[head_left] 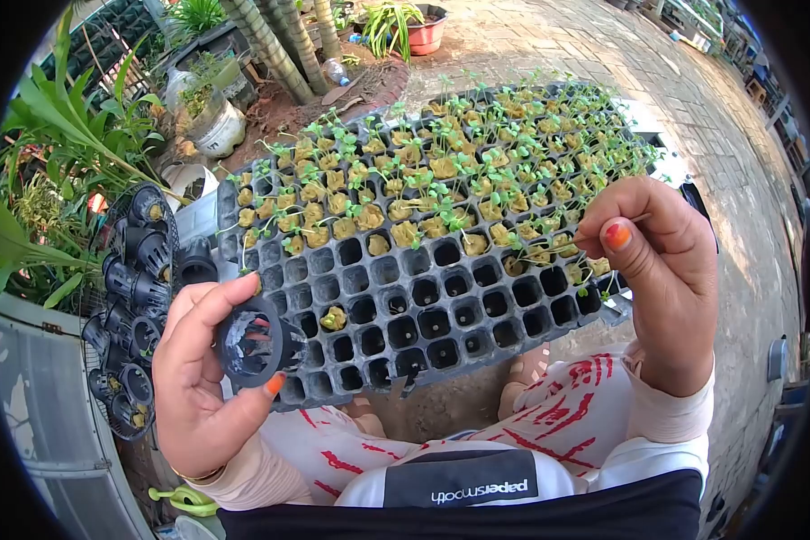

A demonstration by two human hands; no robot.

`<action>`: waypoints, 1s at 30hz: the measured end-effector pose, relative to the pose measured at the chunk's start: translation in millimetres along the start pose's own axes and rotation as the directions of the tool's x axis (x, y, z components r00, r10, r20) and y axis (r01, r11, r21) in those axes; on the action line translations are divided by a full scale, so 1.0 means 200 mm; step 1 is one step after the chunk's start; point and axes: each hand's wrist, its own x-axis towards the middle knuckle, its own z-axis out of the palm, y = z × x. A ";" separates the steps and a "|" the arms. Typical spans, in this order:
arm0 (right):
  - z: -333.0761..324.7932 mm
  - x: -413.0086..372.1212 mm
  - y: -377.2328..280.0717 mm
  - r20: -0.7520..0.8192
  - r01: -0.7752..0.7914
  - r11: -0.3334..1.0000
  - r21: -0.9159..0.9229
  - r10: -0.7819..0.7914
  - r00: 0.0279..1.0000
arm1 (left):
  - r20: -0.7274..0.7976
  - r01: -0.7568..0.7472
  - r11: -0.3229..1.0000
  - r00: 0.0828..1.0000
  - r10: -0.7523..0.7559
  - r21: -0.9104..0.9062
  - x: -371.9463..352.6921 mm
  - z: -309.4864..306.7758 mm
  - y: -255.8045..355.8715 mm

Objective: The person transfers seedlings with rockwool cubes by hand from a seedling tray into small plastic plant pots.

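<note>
In my left hand (211,378) I grip a black slotted net pot (283,346), tilted with its round rim toward me, over the left front of the seedling tray. My right hand (666,270) is closed in a pinch on a thin stick (562,246), which points left over the tray's right side. The black seedling tray (396,382) has small green seedlings (504,171) in tan sponge plugs across its far rows. Bare cells fill most of the near rows, where a lone tan plug (333,319) sits in one cell.
To the left, a mesh basket (88,306) holds several black net pots (144,247), some with plugs. Leafy plants (54,117), a white container (216,126) and tree trunks (270,40) stand behind. A green item (187,499) lies low at left. Brick paving (549,45) stretches beyond.
</note>
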 end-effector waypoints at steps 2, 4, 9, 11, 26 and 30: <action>0.02 0.00 0.00 -0.038 0.007 1.000 -0.021 -0.008 0.999 | 0.194 -0.051 0.993 0.981 0.029 0.109 0.00 -0.05 -0.02; 0.02 0.01 0.00 -0.026 0.012 1.000 0.016 -0.011 1.000 | 0.226 -0.035 0.991 0.974 0.004 0.131 0.00 -0.07 -0.01; 0.03 0.03 0.00 -0.023 0.011 1.000 0.029 -0.010 1.000 | 0.264 0.107 0.980 0.953 -0.149 0.168 -0.01 -0.06 -0.02; 0.03 0.04 -0.01 -0.022 -0.001 1.000 0.016 0.002 1.000 | 0.252 0.100 0.974 0.956 -0.150 0.203 -0.02 -0.06 -0.02; 0.00 0.06 0.01 -0.052 0.075 0.989 -0.128 -0.082 0.995 | 0.210 0.015 0.950 0.974 -0.084 0.312 -0.02 -0.02 -0.03; 0.00 0.06 0.03 -0.044 0.039 0.983 -0.179 -0.048 0.998 | 0.218 0.059 0.954 0.968 -0.127 0.293 -0.02 -0.01 -0.03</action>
